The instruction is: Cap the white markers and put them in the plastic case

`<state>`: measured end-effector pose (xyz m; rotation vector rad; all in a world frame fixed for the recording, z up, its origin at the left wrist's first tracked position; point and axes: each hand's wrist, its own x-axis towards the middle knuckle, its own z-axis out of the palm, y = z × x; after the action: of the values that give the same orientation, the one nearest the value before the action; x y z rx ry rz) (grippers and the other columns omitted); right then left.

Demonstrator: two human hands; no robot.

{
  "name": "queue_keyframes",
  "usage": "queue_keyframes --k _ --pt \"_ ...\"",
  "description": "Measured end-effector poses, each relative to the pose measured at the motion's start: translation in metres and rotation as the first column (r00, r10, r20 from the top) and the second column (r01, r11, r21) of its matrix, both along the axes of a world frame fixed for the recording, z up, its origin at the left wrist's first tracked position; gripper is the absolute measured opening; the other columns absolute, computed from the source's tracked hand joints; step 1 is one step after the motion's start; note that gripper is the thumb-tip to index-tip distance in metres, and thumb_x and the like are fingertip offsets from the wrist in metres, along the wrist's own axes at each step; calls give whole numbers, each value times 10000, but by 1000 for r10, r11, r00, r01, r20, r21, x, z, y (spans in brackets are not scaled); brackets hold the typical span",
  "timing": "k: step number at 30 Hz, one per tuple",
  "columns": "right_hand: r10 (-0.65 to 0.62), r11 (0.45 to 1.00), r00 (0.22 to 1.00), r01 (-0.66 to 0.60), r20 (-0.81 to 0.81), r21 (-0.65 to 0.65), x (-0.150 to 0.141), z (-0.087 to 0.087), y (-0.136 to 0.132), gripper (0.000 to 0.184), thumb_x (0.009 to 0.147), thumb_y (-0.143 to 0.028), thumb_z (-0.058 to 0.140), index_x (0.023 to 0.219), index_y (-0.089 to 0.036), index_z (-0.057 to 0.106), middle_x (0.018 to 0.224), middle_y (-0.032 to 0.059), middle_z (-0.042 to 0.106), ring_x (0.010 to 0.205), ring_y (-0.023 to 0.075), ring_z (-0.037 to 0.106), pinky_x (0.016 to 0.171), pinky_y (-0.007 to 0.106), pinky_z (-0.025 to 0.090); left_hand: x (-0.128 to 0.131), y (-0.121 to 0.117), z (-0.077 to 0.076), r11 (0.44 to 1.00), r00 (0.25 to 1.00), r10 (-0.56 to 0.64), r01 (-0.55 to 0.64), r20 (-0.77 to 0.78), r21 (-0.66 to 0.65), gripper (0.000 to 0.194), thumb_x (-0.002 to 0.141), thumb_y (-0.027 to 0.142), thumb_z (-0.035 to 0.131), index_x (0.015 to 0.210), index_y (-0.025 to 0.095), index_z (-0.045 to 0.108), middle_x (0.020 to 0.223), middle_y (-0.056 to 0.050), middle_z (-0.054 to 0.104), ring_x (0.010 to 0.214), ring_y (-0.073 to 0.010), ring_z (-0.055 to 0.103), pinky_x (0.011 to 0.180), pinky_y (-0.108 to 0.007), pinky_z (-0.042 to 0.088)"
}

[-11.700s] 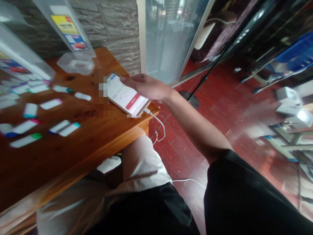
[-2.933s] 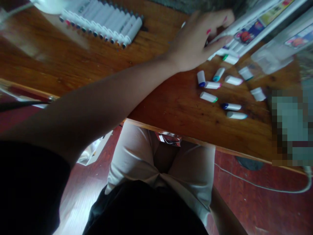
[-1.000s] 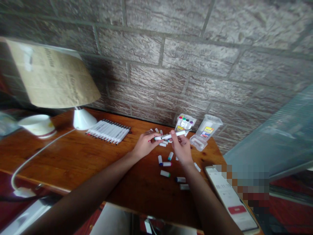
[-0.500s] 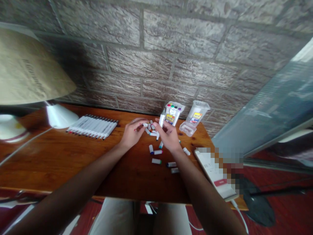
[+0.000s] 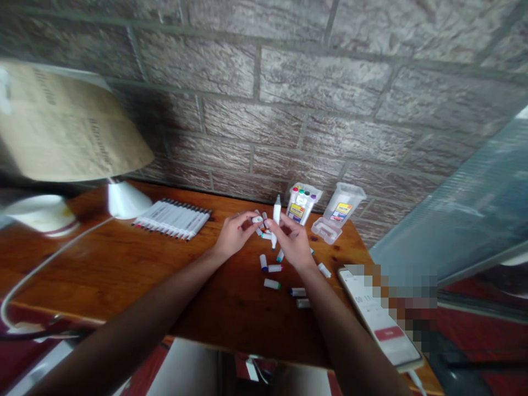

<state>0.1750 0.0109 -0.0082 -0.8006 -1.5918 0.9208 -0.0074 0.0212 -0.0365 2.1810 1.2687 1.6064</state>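
My right hand (image 5: 291, 243) is closed round a white marker (image 5: 276, 215) that stands nearly upright above the wooden table (image 5: 124, 275). My left hand (image 5: 234, 235) pinches a small white cap (image 5: 257, 219) just left of the marker. Under and in front of both hands lie several loose caps (image 5: 272, 284) with coloured ends. A row of capped white markers (image 5: 173, 219) lies to the left.
A clear marker case with coloured markers (image 5: 302, 202) and an empty clear case (image 5: 341, 212) stand by the brick wall. A phone (image 5: 381, 324) lies at the right table edge. A lamp with a beige shade (image 5: 66, 132) and its cord stand at the left.
The marker was held level between both hands a second ago; it now stands upright in my right hand, and my left hand holds a cap apart from it.
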Motion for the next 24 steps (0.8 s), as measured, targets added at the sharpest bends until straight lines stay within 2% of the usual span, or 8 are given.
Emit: queue_keyframes --k 2,4,6,13,17,19,22,24 --pt "-26 1000 999 26 18 -5 0 -4 0 281 829 -410 729 1002 -196 672 665 -39 605 611 121 511 586 244 399 0 0 1 1000 1000 -9 8 5 20 205 922 363 646 1006 191 716 968 -41 779 783 -151 718 717 -239 557" --pt "-68 998 998 68 -6 -14 -1 -7 1 463 794 -386 772 1177 -223 569 655 -66 604 583 118 517 569 235 390 0 0 1 999 1000 -8 7 17 33 212 926 351 643 1040 190 722 996 -49 781 778 -148 715 729 -239 561" --pt "-85 996 995 84 -47 -11 -2 -9 1 522 794 -373 778 1203 -245 481 633 -91 579 547 112 504 545 226 375 0 1 0 999 999 -9 7 34 37 223 927 344 645 1070 193 725 1024 -55 783 792 -151 720 740 -244 569" --pt "-199 960 980 195 0 199 0 -2 -3 167 928 -355 631 1024 -222 599 755 -29 593 589 107 495 580 246 408 1 1 -3 999 996 -29 32 81 -34 262 928 340 650 1129 189 724 1042 -57 789 843 -167 746 813 -267 591" --pt "-239 935 968 208 79 286 2 1 -6 200 961 -333 578 1091 -222 681 990 48 696 717 138 591 717 296 488 1 1 -3 999 997 -22 25 80 -43 267 929 336 649 1141 186 710 1040 -59 787 866 -171 744 823 -270 586" --pt "-229 942 970 200 81 271 3 3 -8 282 985 -341 526 1204 -235 667 1056 70 709 741 151 622 718 309 506 1 2 -4 999 998 -16 18 64 -35 256 929 328 650 1134 185 707 1026 -55 786 861 -167 740 816 -267 580" --pt "-150 978 988 142 43 156 3 4 -11 363 1010 -355 442 1332 -253 575 959 50 721 553 119 564 555 276 472 0 2 -4 1000 999 -4 6 39 -29 253 921 311 659 1133 180 704 1020 -60 782 820 -159 729 769 -253 572" --pt "-105 988 994 104 7 112 2 3 -12 378 976 -354 507 1340 -256 532 957 42 727 514 108 546 508 258 452 -1 2 -4 1000 1000 0 1 22 -22 243 916 300 662 1123 180 705 1015 -62 779 784 -152 719 735 -243 562"
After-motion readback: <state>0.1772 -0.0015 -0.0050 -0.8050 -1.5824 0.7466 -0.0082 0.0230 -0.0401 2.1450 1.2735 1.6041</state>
